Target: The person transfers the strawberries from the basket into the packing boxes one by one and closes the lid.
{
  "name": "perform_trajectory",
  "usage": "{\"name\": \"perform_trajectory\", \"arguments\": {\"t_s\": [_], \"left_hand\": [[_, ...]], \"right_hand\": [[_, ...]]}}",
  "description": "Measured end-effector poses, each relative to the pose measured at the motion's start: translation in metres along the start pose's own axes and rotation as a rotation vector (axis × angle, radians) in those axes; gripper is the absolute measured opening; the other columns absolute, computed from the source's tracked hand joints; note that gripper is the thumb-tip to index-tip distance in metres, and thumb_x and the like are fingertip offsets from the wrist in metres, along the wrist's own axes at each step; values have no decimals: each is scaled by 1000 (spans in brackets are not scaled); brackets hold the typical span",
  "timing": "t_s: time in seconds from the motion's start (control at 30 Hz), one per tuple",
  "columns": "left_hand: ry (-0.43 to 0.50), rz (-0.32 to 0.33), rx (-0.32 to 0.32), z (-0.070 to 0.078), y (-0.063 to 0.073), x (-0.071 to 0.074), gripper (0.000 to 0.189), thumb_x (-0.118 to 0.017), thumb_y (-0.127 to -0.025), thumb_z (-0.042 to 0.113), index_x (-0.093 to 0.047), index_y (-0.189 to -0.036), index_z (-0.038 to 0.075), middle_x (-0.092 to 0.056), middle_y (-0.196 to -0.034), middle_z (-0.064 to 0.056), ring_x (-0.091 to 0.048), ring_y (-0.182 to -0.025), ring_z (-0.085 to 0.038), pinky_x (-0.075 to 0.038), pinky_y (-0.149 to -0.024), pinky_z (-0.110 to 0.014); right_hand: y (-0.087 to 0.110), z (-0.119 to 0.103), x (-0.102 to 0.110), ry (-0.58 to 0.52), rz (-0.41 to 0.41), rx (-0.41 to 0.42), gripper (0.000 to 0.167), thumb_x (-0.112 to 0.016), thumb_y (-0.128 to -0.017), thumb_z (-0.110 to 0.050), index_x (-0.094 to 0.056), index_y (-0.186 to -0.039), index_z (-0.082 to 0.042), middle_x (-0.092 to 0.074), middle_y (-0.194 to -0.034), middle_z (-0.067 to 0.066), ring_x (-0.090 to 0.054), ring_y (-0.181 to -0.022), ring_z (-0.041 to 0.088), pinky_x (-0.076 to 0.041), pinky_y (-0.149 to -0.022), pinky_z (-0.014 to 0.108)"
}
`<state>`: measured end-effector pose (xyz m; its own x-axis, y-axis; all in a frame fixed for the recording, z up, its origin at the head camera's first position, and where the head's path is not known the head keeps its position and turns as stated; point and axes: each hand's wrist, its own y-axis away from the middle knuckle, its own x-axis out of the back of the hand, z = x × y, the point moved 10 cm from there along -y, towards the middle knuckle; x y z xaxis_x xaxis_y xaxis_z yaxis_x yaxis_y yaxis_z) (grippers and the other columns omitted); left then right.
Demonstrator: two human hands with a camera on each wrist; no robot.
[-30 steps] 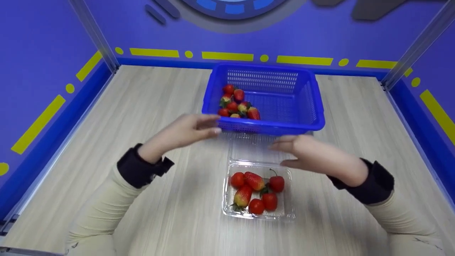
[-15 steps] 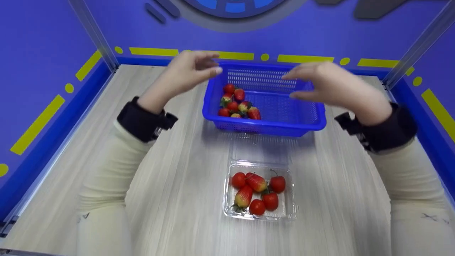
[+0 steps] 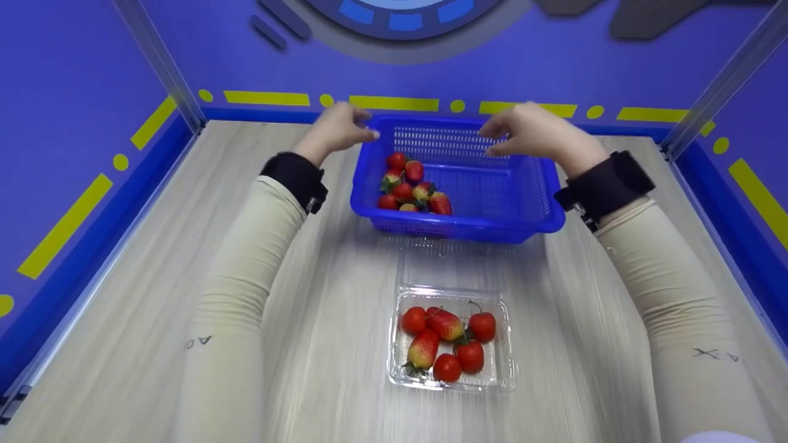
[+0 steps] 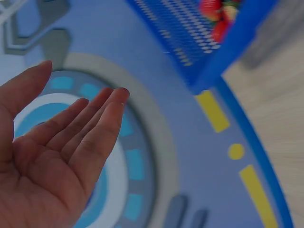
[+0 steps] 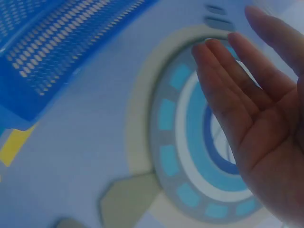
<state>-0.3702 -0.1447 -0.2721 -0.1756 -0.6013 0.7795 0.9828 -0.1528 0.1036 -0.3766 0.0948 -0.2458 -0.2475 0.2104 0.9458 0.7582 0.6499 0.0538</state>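
Note:
My left hand (image 3: 338,130) hovers by the back left corner of a blue plastic basket (image 3: 455,224), its fingers loosely bent with nothing in them. Over the basket's right side is my right hand (image 3: 532,132), also holding nothing. Both palms show bare in the wrist views, the left hand (image 4: 61,142) and the right hand (image 5: 261,109) having extended fingers. Strawberries (image 3: 414,171) and small round red fruits lie heaped in the basket's left part. Nearer to me, an opened clear plastic clamshell box (image 3: 394,344) holds strawberries (image 3: 423,349) and cherry-like round red fruits (image 3: 482,326).
The clamshell's transparent lid (image 3: 449,271) lies folded back toward the basket. A pale wood-grain table (image 3: 295,357) carries everything. Blue panels with yellow marks (image 3: 394,103) wall in the back and both sides.
Both hands first rise from above the clamshell lid and the basket's front to the basket's far end. Since half a second ago, they have drawn slightly inward. The fruit stays put.

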Motion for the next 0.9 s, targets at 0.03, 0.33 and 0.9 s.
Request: {"name": "perform_trajectory", "arguments": {"t_s": [0.03, 0.33, 0.9], "left_hand": [[-5, -1, 19, -9, -5, -6, 56, -65, -100, 20, -49, -147, -6, -53, -152, -24, -53, -141, -36, -45, -119, -44], [-39, 58, 179, -68, -20, -38, 49, -67, -98, 19, -58, -134, -13, -69, -123, -26, -68, -107, -32, -57, -98, -38], [3, 75, 391, -108, -59, -62, 49, -79, -90, 20, -64, -127, -9, -69, -130, -22, -66, -119, -29, -54, -107, -35]], "right_hand": [[-4, 3, -4, 1, -6, 1, 37, -70, -94, -11, -66, -128, 5, -69, -129, 27, -66, -120, 43, -53, -105, 55], [-43, 11, -32, -14, -26, 21, 35, -69, -92, -4, -67, -124, 9, -69, -125, 30, -67, -117, 44, -54, -104, 53], [-80, 26, -110, -96, -173, 28, 34, -75, -85, 1, -71, -119, 7, -72, -120, 28, -69, -112, 41, -57, -100, 50]]}}
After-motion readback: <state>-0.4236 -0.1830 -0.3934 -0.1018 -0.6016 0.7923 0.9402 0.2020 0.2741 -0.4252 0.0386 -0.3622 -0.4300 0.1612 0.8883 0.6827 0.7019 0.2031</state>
